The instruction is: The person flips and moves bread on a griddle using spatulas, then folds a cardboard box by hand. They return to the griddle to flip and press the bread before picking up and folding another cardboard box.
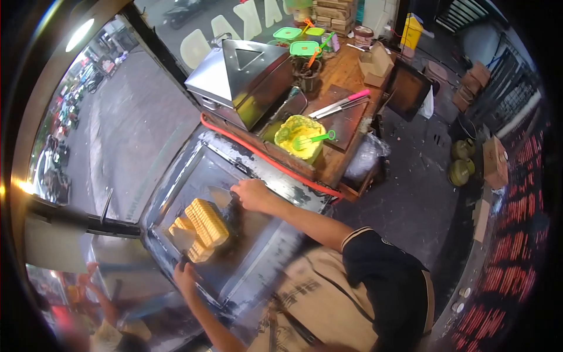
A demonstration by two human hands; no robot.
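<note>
Yellow ridged blocks of food (207,223) lie together on a dark flat griddle (252,234). My right hand (252,196) is closed around the dark handle of a metal scraper (220,196), whose wide blade is on the griddle just beyond the blocks. On the near left side, my left hand (185,278) grips a second metal scraper (183,237); its blade lies against the smaller block pieces. The fingertips of my left hand are partly hidden.
An orange hose (258,154) runs along the griddle's back edge. Behind it are a metal box (240,79), a tub of yellow spread (300,138) with a green brush, and pink-handled tongs (343,104) on a wooden counter (343,64). A blurred person (105,305) appears lower left.
</note>
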